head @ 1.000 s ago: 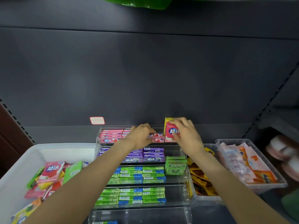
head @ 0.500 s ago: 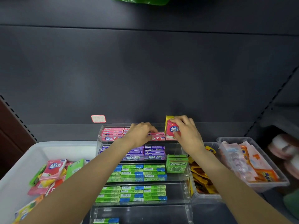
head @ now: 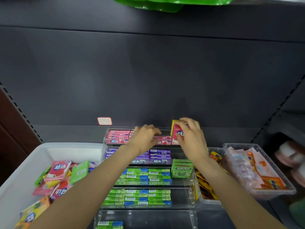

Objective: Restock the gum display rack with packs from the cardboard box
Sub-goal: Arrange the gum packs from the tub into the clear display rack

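A clear tiered gum rack (head: 192, 187) stands in the middle of the shelf, with pink packs on the top tier, purple below, then green and blue. My right hand (head: 191, 138) grips an upright pink gum pack (head: 177, 134) at the right end of the top tier, with a yellow pack behind it. My left hand (head: 145, 138) rests, fingers curled, on the flat pink packs (head: 118, 137) of the same tier. A white bin (head: 49, 149) at the left holds several loose gum packs (head: 58, 171). A green Doublemint box (head: 181, 170) stands on the third tier.
Two clear tubs sit right of the rack: one with yellow packets (head: 206, 187), one with pink and orange sachets (head: 257, 171). A dark shelf back panel rises behind. A price tag (head: 104, 121) is stuck on it. Green plastic (head: 165, 4) hangs above.
Both hands stay at the top tier. My right hand has shifted slightly on the upright pink pack. The view has tilted a little.
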The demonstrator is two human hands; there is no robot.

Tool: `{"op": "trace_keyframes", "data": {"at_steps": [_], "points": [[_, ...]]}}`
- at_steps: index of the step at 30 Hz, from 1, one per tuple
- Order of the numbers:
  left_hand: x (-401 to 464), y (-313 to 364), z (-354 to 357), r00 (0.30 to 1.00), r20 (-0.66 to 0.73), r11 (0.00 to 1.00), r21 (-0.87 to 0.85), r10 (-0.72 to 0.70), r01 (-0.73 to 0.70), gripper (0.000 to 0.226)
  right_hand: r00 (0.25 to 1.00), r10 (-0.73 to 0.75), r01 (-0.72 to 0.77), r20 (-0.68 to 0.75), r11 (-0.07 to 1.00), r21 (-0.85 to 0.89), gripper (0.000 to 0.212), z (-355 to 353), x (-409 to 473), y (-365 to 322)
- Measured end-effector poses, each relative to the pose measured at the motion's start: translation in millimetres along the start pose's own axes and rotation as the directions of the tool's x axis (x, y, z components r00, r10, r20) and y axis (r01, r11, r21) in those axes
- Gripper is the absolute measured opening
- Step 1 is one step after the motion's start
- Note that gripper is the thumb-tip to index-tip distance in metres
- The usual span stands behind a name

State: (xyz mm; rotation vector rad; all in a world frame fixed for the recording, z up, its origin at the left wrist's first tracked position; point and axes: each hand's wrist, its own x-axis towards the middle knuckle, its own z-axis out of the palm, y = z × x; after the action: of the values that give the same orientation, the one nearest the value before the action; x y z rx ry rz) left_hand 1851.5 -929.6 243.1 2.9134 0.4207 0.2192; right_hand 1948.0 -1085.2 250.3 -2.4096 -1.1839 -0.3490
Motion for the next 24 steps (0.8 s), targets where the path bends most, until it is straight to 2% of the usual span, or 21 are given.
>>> {"op": "trace_keyframes", "data": {"at_steps": [3,8,11,14,16,18,20,24], "points": [[-22,-10,-9,0.994,-0.100,0.997,-0.066,-0.036,0.030,0.034,0.998,-0.048,0.052,-0.039,0.991,0.122,0.037,2,-8,-24],[-89,-56,-19,0.954,-0.248,0.968,-0.225,-0.166,0.110,0.028,0.984,-0.101,0.036,0.147,0.920,0.390,0.025,29,-16,-88],[-143,-98,-24,0.927,-0.225,0.933,-0.271,-0.300,0.237,0.035,0.961,-0.160,0.037,0.224,0.881,0.471,0.022,54,-24,-137],[-201,-152,-24,0.874,-0.220,0.886,-0.282,-0.434,0.369,0.019,0.931,-0.208,0.021,0.299,0.850,0.526,0.020,81,-38,-191],[-242,-192,-25,0.837,-0.201,0.851,-0.266,-0.508,0.453,0.020,0.913,-0.235,0.022,0.333,0.844,0.535,0.021,102,-48,-234],[-269,-217,-26,0.804,-0.193,0.822,-0.235,-0.563,0.519,0.029,0.894,-0.242,0.019,0.378,0.861,0.508,0.023,118,-55,-260],[-302,-249,-28,0.783,-0.124,0.788,-0.207,-0.609,0.580,0.042,0.872,-0.238,0.000,0.428,0.874,0.486,0.025,141,-67,-293],[-349,-300,-20,0.795,0.028,0.768,-0.241,-0.606,0.593,0.055,0.805,-0.218,-0.029,0.552,0.915,0.403,0.032,182,-96,-340]]}}
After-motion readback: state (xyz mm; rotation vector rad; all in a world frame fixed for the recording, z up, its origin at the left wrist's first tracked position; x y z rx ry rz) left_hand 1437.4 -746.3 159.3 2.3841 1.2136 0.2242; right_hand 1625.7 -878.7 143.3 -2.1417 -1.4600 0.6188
